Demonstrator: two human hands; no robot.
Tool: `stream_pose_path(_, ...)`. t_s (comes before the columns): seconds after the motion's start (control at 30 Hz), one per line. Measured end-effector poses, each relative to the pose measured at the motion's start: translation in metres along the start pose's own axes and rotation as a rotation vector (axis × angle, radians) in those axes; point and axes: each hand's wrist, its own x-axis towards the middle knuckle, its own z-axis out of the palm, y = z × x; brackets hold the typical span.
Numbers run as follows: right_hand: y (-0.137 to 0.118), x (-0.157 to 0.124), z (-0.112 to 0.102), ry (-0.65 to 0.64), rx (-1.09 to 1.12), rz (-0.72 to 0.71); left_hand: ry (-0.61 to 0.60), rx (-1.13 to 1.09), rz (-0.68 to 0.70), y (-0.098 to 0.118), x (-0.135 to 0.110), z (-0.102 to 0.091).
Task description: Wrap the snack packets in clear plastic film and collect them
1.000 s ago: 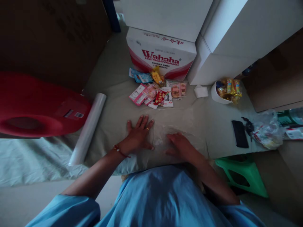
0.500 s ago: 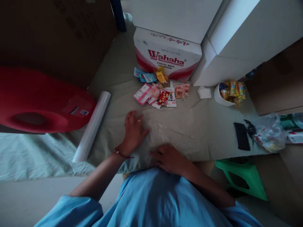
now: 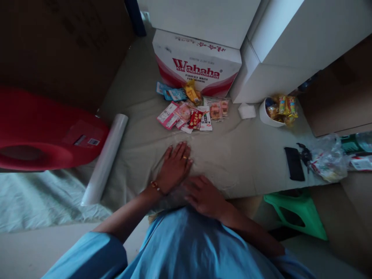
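My left hand point(image 3: 175, 167) lies flat, fingers spread, on a clear plastic sheet point(image 3: 215, 162) spread over the cloth-covered surface. My right hand point(image 3: 203, 195) presses palm down on the near edge of the same sheet, close beside the left one. Neither hand grips anything. A pile of small snack packets point(image 3: 192, 110) lies farther away, beyond the hands. A roll of clear film point(image 3: 105, 159) lies to the left.
A Wahaha carton point(image 3: 197, 64) and white boxes point(image 3: 279, 50) stand at the back. A white bowl of wrapped sweets point(image 3: 279, 109), a black phone point(image 3: 294, 164), keys and a plastic bag point(image 3: 328, 161) are on the right. A red stool point(image 3: 43, 131) is left, a green stool point(image 3: 296, 213) right.
My left hand slid across the plastic sheet and now lies nearer the right hand. My right hand drew back toward my body, then stayed near the sheet's front edge.
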Motion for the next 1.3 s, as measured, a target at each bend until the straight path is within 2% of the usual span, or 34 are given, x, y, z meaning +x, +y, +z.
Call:
stream_pose_path(0.07, 0.025, -0.019, -0.003, 0.098, -0.052, 0.149, -0.043, 0.038, 0.005, -0.005, 0.001, 0.000)
stream_pose_path(0.23, 0.107, -0.090, -0.024, 0.352, -0.248, 0.655, -0.083, 0.024, -0.029, -0.004, -0.001, -0.001)
stream_pose_path(0.3, 0.127, -0.110, -0.036, 0.457, -0.279, 0.771, -0.083, 0.020, -0.047, -0.003, -0.001, -0.001)
stream_pose_path(0.37, 0.130, -0.110, -0.046, 0.529, -0.272, 0.802, -0.081, 0.027, -0.049, -0.002, 0.000, 0.000)
stream_pose_path(0.47, 0.110, -0.073, -0.051, 0.489, -0.220, 0.659, -0.090, 0.039, -0.032, -0.002, 0.001, -0.001)
stream_pose_path(0.57, 0.088, -0.018, -0.046, 0.287, -0.180, 0.367, -0.110, 0.037, 0.017, -0.004, 0.000, -0.004)
stream_pose_path(0.63, 0.086, 0.007, -0.042, 0.188, -0.199, 0.278, -0.126, 0.027, 0.057, -0.007, -0.001, -0.008)
stream_pose_path(0.7, 0.098, 0.013, -0.040, 0.162, -0.235, 0.322, -0.136, 0.014, 0.081, -0.012, -0.004, -0.011)
stream_pose_path(0.8, 0.129, -0.007, -0.046, 0.232, -0.261, 0.454, -0.118, 0.006, 0.039, -0.022, -0.008, -0.014)
stream_pose_path(0.9, 0.154, -0.031, -0.064, 0.312, -0.222, 0.471, -0.100, -0.012, -0.008, -0.029, -0.009, -0.013)
stream_pose_path(0.97, 0.160, -0.031, -0.081, 0.374, -0.206, 0.480, -0.096, -0.034, -0.003, -0.031, -0.009, -0.012)
stream_pose_path(1.03, 0.159, -0.013, -0.098, 0.459, -0.212, 0.507, -0.080, -0.049, -0.006, -0.031, -0.010, -0.010)
stream_pose_path(1.1, 0.154, 0.019, -0.114, 0.517, -0.214, 0.490, -0.032, -0.051, -0.042, -0.030, -0.013, -0.010)
stream_pose_path(1.2, 0.141, 0.078, -0.128, 0.504, -0.212, 0.387, 0.069, -0.026, -0.060, -0.029, -0.019, -0.008)
stream_pose_path(1.3, 0.123, 0.122, -0.125, 0.405, -0.174, 0.257, 0.065, -0.016, 0.132, -0.027, -0.021, -0.005)
